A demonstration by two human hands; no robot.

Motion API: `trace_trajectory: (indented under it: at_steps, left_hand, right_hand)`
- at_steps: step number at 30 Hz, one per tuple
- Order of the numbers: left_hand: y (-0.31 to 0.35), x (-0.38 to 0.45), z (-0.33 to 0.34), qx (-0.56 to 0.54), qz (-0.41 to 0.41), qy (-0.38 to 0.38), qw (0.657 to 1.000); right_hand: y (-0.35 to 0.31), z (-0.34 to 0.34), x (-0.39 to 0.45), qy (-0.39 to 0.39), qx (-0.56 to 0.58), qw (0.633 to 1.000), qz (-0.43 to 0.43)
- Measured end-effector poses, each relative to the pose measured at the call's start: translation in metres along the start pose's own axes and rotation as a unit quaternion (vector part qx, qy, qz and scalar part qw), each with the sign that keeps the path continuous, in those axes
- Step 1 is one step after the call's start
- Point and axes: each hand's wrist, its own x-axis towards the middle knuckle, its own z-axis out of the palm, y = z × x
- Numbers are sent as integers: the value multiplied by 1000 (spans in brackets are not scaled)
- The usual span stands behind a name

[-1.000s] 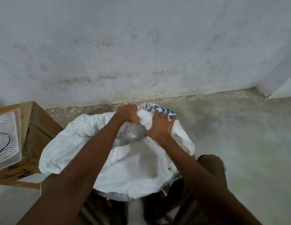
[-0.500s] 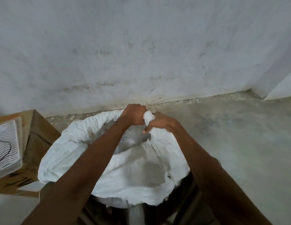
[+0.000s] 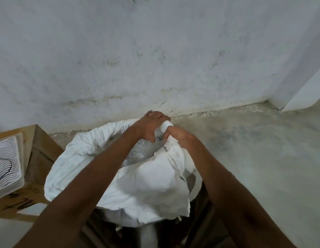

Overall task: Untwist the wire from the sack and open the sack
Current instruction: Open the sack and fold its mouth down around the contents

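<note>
A white woven sack (image 3: 141, 190) stands on the floor in front of me with its mouth open and the rim rolled outward. Clear plastic with thin dark strands shows inside the sack's opening (image 3: 137, 154). My left hand (image 3: 152, 126) grips the far rim of the sack with curled fingers. My right hand (image 3: 179, 138) grips the same bunched piece of rim right beside it. A small fold of white cloth sticks up between the two hands. No separate wire tie is visible.
A brown cardboard box (image 3: 37, 151) stands at the left, with a clear plastic lid (image 3: 7, 161) lying on it. A stained white wall (image 3: 155, 59) rises just behind the sack. Bare concrete floor (image 3: 254, 149) stretches to the right.
My right hand went from lying flat on the printed part of the rim to gripping it. Both hands have bunched the far rim together, and the blue print is no longer seen.
</note>
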Motion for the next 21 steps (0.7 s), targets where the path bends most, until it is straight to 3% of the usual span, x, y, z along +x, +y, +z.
trace_trajectory:
  at_steps: [3, 5, 8, 10, 11, 14, 17, 19, 21]
  left_hand:
    - [15, 3, -4, 43, -45, 37, 997]
    - [26, 9, -12, 91, -115, 0, 989]
    - [29, 16, -18, 123, -166, -54, 977]
    - [24, 16, -21, 90, -171, -51, 980]
    - [22, 14, -24, 55, -165, -43, 984]
    - [26, -5, -29, -121, -149, 39, 981]
    - [60, -47, -23, -306, -150, 148, 929]
    - [90, -84, -17, -312, -154, 98, 932]
    - [116, -116, -8, -185, -183, 47, 964]
  right_hand:
    - [-2, -2, 0, -104, 44, 993, 23]
    - [-2, 2, -3, -101, 62, 993, 22]
    - [4, 13, -15, 29, -17, 999, -7]
    - [13, 23, -25, 128, -119, 984, -13]
    - [16, 27, -27, 142, -134, 981, -13]
    - [24, 34, -21, 131, 10, 991, 9]
    - [17, 32, -25, 126, 149, 981, 7]
    - [10, 28, -20, 87, 207, 974, -3]
    - [3, 25, -5, 48, 277, 960, 8]
